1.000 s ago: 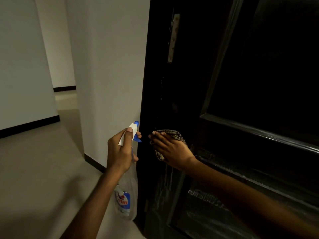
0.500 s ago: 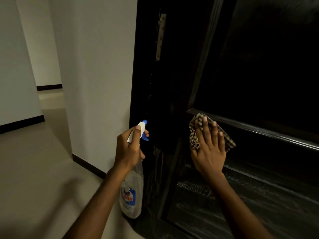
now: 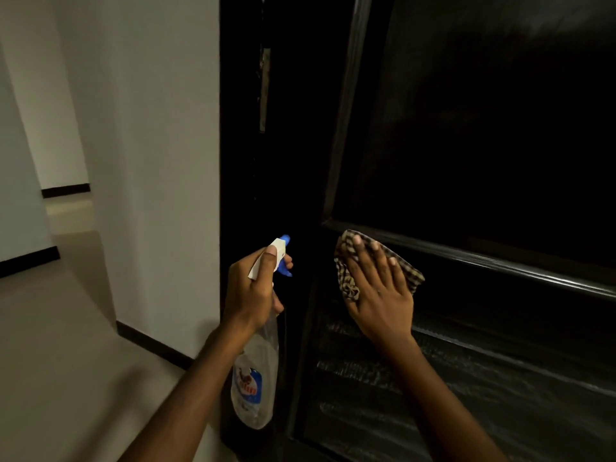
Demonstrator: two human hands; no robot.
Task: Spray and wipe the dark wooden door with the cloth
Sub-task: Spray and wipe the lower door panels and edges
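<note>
The dark wooden door point(image 3: 483, 145) fills the right half of the head view, with a raised rail crossing it and wet streaks on the lower panel. My right hand point(image 3: 380, 291) lies flat with straight fingers, pressing a checked cloth point(image 3: 348, 278) against the door just under the rail. To its left my left hand point(image 3: 251, 291) grips the neck of a clear spray bottle point(image 3: 255, 385) with a white and blue trigger head, held upright beside the door's edge with its nozzle toward the door.
A white wall point(image 3: 150, 161) with a dark skirting board stands left of the door frame point(image 3: 240, 128). A metal plate point(image 3: 265, 91) sits in the frame above the hands. Pale floor point(image 3: 66, 361) stretches into a corridor at the left.
My right hand slid the cloth from the door's left edge rightward and up to just under the rail, turning fingers upward. The left hand has kept the bottle raised beside it.
</note>
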